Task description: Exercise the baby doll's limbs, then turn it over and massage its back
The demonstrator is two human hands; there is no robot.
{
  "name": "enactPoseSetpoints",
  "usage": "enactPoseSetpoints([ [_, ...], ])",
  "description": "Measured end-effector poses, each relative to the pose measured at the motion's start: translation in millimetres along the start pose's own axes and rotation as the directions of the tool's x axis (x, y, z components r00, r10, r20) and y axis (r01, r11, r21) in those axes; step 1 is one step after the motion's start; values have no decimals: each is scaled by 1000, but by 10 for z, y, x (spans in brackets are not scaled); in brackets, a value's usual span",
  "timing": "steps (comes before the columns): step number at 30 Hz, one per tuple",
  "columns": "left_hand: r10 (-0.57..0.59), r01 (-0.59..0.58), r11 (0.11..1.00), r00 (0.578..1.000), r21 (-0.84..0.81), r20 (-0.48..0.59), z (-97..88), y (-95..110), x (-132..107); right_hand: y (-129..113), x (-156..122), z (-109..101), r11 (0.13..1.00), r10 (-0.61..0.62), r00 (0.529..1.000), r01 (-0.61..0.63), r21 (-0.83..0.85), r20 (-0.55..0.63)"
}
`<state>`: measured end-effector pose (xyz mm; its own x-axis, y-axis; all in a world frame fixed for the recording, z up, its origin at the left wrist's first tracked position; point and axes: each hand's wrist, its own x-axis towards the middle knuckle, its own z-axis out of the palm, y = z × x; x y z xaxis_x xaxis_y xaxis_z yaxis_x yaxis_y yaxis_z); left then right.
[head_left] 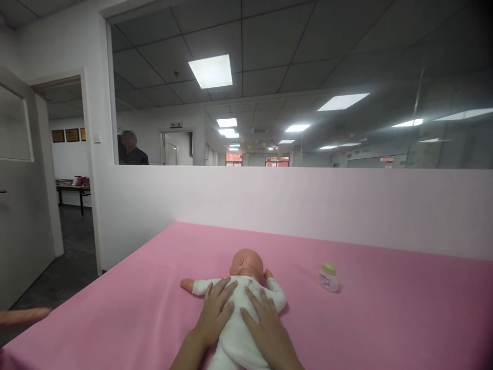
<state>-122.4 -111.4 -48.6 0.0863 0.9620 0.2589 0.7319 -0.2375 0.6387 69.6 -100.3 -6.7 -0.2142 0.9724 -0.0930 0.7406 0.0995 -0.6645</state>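
Beyond a white partition wall (pixel 292 200) topped by glass, an office stretches away under ceiling lights, and a person in a dark shirt (pixel 133 151) stands at about 11 o'clock. A doorway (pixel 65 154) at 10 o'clock shows a side room with framed certificates (pixel 65 135) on its wall. Across the pink-covered counter (pixel 115 318), a baby doll (pixel 241 293) in a white bodysuit lies face down, its bald head at 12 o'clock and its arms spread to either side. Both hands rest on its back, palms down and fingers spread: the left hand (pixel 215 313) lies beside the right hand (pixel 265 329), and neither has closed around anything. A small plastic bottle with a green cap (pixel 328 278) stands upright at 2 o'clock, just beyond the doll's arm and not touching it. A blurred, pale forearm (pixel 23 317) intrudes at 9 o'clock, cut off by the frame edge.
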Motion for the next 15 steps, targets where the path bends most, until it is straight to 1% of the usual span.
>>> enactPoseSetpoints([
  [1,-2,2,1000,1000,-3,-4,0,1,0,19,42,-62,998,-20,1000,21,54,-25],
  [3,-4,4,1000,1000,-11,-10,-1,7,-2,76,188,-242,988,9,992,10,155,-123],
  [4,-5,5,1000,1000,-14,-9,-3,11,-4,115,290,-347,980,92,981,-59,192,-172],
  [5,-4,4,1000,1000,-16,-8,-4,15,-7,161,405,-450,961,227,948,-180,210,-222],
  [6,-4,4,1000,1000,-16,-9,-5,18,-10,212,527,-541,947,297,922,-251,200,-250],
  [7,-4,4,1000,1000,-15,-10,-4,21,-13,266,649,-612,933,347,906,-306,191,-243],
  [8,-3,3,1000,1000,-14,-7,-3,23,-16,320,762,-659,925,367,907,-333,184,-206],
  [11,-12,12,1000,1000,-13,-1,4,34,-21,462,1009,-666,920,369,920,-341,192,-132],
  [13,-15,15,1000,1000,-18,0,3,45,-21,531,1089,-600,911,376,913,-334,241,-157],
  [15,-7,7,1000,1000,-22,4,-5,54,-18,584,1118,-521,893,391,896,-313,324,-211],
])
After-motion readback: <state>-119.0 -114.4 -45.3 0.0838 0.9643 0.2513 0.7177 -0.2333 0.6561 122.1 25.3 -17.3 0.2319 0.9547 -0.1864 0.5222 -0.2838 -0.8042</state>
